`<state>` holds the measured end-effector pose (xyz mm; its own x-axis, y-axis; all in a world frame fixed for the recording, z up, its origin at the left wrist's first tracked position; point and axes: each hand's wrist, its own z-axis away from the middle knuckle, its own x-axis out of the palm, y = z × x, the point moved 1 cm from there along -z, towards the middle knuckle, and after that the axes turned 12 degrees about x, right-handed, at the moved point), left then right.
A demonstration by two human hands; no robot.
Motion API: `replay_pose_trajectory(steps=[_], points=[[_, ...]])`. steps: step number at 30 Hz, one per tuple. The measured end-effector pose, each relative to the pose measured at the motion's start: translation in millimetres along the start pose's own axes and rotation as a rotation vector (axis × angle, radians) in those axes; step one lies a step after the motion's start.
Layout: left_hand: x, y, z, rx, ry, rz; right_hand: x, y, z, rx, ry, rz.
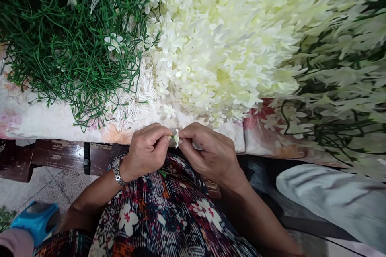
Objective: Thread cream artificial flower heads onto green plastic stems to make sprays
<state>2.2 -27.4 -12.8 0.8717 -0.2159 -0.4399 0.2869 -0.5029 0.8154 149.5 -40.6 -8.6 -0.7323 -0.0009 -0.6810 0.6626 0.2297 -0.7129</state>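
Note:
My left hand [147, 150], with a metal watch on its wrist, and my right hand [208, 152] meet in front of me just below the table edge. Both pinch a small cream artificial flower [176, 139] between thumb and fingertips. The hands hover over my lap, which is covered by patterned fabric [169, 213]. Just beyond them lies a big heap of cream artificial flowers [229, 36].
A tangle of green plastic stems [66, 36] fills the left of the floral tablecloth [36, 118]. Stems with flowers attached [346, 84] lie at the right. A wooden bench [57, 156] sits below the table. A blue shoe [36, 219] is bottom left, grey cloth [331, 200] bottom right.

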Motion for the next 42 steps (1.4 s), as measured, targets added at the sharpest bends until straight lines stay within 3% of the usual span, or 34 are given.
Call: replay_pose_trajectory(steps=[14, 23, 32, 42], points=[[-2.1, 1, -2, -0.088, 0.040, 0.053, 2, -4, -5, -0.031, 0.020, 0.007], [-9.2, -5, 2, -0.360, 0.134, 0.470, -10, -15, -9, -0.106, 0.008, -0.042], [-8.0, -3, 2, -0.300, 0.128, 0.381, -6, -17, -10, -0.166, 0.054, 0.123], [-5.6, -2, -1, -0.187, 0.121, 0.161, 1, -7, -14, -0.128, 0.049, 0.033]])
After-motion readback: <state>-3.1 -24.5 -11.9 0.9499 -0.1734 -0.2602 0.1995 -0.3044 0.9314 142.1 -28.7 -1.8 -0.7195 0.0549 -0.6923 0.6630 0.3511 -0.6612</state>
